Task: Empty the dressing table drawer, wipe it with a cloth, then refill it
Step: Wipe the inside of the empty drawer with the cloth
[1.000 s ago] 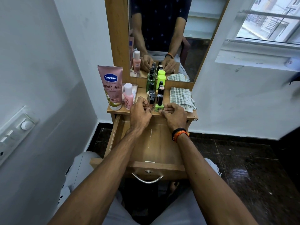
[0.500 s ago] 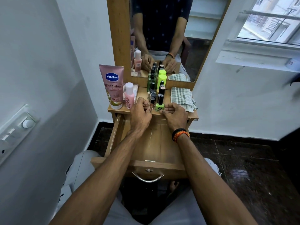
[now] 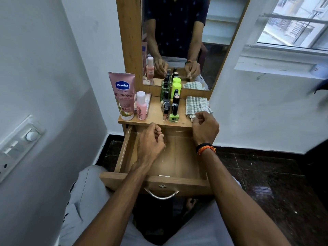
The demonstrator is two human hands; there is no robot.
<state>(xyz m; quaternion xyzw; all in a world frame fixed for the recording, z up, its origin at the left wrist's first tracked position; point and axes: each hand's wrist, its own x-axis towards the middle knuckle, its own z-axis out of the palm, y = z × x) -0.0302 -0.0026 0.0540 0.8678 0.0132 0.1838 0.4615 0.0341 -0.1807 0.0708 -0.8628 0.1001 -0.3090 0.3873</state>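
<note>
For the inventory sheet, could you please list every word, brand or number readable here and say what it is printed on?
"Vaseline": pink tube, blue badge.
"Gluta-Hya": same tube, below the badge.
"10X": same tube, near its foot.
Fine print under the badge and under "Gluta-Hya": too small to read.
Small pink bottle: printed design, unreadable.
Green nail polish bottle: dark logo, no legible letters.
</note>
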